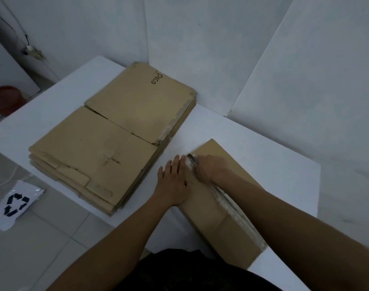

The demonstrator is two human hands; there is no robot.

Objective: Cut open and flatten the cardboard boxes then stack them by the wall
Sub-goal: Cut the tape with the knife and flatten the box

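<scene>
Head view, only one. The left hand (pixel 175 182) lies flat with fingers spread, pressing the near-left side of the sealed box (pixel 219 219). The right hand (pixel 208 169) is just beside it, touching. Its fingers are curled down on the tape seam (pixel 232 203) at the box's far end. It's blurred, so I cannot tell whether it pinches the tape or a cutter.

The box sits under both hands on the white table (pixel 269 164) and runs back toward the person's body. The stack of flattened boxes (pixel 108 141) lies to the left of the left hand, well apart, its far corner near the wall (pixel 200 38).

Handling, as a judgement: the box is probably empty and so light, likely to slide on the smooth table unless pinned as now. The panels are stiff but fold at the creases. The glossy, wrinkled tape looks slick, so start at its lifted far end and keep the bracing hand off the seam line. Once flat, carry it by the long edges.

On the floor, left of the left arm, lies a sheet with a recycling mark (pixel 14 203).
</scene>
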